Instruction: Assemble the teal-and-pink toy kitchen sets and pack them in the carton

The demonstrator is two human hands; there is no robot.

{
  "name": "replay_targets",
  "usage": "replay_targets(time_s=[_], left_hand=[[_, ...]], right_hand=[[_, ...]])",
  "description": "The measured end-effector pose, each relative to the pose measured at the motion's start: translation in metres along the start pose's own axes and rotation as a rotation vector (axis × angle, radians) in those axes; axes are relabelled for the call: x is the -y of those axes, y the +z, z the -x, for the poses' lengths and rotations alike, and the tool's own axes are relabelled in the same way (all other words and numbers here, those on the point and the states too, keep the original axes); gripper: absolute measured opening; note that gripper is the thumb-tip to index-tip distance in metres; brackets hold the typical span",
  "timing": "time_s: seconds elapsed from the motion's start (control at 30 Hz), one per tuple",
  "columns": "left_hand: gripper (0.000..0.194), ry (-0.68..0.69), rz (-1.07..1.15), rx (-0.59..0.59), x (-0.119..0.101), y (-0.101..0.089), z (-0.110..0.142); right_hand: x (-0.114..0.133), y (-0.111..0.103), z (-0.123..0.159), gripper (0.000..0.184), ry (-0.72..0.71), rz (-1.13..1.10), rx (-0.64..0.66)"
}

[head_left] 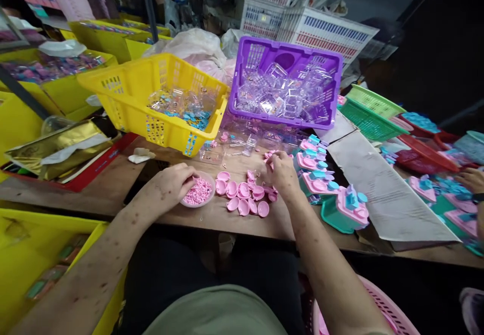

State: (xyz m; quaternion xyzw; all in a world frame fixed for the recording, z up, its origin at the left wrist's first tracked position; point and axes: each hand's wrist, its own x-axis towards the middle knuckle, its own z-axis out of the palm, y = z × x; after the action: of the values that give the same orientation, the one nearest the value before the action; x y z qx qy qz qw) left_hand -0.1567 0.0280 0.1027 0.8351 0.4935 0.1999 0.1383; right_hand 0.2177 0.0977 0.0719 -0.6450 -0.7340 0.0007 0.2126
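My left hand (174, 182) rests at the rim of a small round bowl (213, 193), its bent fingers pressed together over the bowl's left side. Small pink pieces (198, 191) fill that bowl; whether any are between my fingertips is hidden. To the right, my right hand (282, 172) has its fingers curled at a few small pink parts, and what they pinch is too small to make out. Between both hands lie several pink shell-like cups (244, 190), most with the hollow side up.
Behind stand a yellow basket (128, 85) and a purple basket (285, 118) with clear plastic pieces. Teal and pink toy assemblies (346, 209) line the right, beside a cardboard divider (385, 188). A co-worker's hand (471, 179) shows at far right. A yellow box (94, 229) sits lower left.
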Motion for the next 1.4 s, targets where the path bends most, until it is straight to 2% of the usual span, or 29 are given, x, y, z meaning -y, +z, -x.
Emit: replay_targets(time_s=[0.13, 0.27, 0.37, 0.43, 0.5, 0.57, 0.77, 0.9, 1.07, 1.13, 1.27, 1.4], left_hand=[[0.02, -0.007, 0.169, -0.113, -0.006, -0.005, 0.003], [0.018, -0.038, 0.359, -0.19, -0.01, -0.003, 0.006], [0.028, -0.144, 0.608, -0.253, -0.011, 0.001, 0.008], [0.043, -0.213, 0.788, -0.325, -0.016, 0.002, 0.011], [0.051, -0.253, 0.871, -0.409, -0.028, 0.003, 0.015], [0.049, -0.248, 0.878, -0.447, -0.044, 0.002, 0.022], [0.032, -0.122, 1.036, -0.385, -0.092, -0.004, 0.042], [0.015, -0.104, 1.045, -0.306, -0.1, -0.005, 0.051], [0.017, -0.086, 1.032, -0.167, -0.104, -0.006, 0.062], [0.017, -0.099, 1.04, -0.179, -0.108, -0.007, 0.067], [0.013, -0.138, 1.025, -0.298, -0.12, -0.009, 0.074], [0.02, -0.026, 0.942, -0.288, -0.127, -0.014, 0.074]], right_hand=[[0.013, -0.019, 0.028, 0.013, -0.2, -0.174, -0.025], [0.043, -0.032, 0.06, 0.008, -0.436, -0.416, 0.007], [0.073, -0.034, 0.077, 0.004, -0.62, -0.563, -0.003], [0.092, -0.032, 0.086, 0.003, -0.674, -0.658, -0.061], [0.108, -0.03, 0.094, 0.007, -0.681, -0.745, -0.106], [0.119, -0.03, 0.1, 0.008, -0.67, -0.817, -0.104], [0.127, -0.044, 0.116, 0.006, -0.643, -0.871, -0.08], [0.124, -0.048, 0.125, 0.005, -0.621, -0.862, -0.143], [0.117, -0.046, 0.139, 0.01, -0.599, -0.897, -0.199], [0.116, -0.048, 0.143, 0.01, -0.614, -0.903, -0.192], [0.113, -0.055, 0.15, 0.01, -0.634, -0.9, -0.173], [0.111, -0.062, 0.153, 0.01, -0.651, -0.9, -0.177]])
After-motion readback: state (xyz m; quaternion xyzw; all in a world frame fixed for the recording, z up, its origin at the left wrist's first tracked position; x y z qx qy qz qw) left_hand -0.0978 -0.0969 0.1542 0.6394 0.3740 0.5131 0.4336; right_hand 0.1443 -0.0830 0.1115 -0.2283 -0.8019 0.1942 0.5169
